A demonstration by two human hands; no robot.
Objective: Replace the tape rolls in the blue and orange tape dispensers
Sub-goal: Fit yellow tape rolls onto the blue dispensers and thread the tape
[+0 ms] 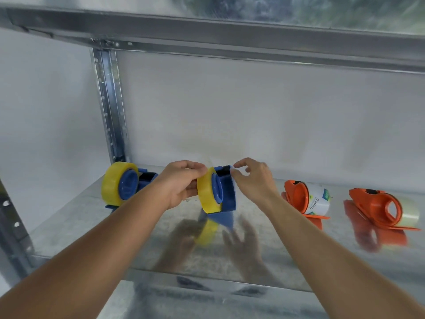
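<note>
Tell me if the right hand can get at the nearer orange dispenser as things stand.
Probably yes: the right hand only pinches at the held blue dispenser, and bare shelf separates it from the nearer orange dispenser.

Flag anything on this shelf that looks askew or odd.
Little stands out. Both orange dispensers lie tipped on their sides on the shelf; nothing looks spilled or damaged.

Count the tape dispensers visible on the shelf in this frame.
4: a blue dispenser standing far left, another blue one held in both hands at centre, and two orange dispensers standing at right. None appear hidden.
</note>
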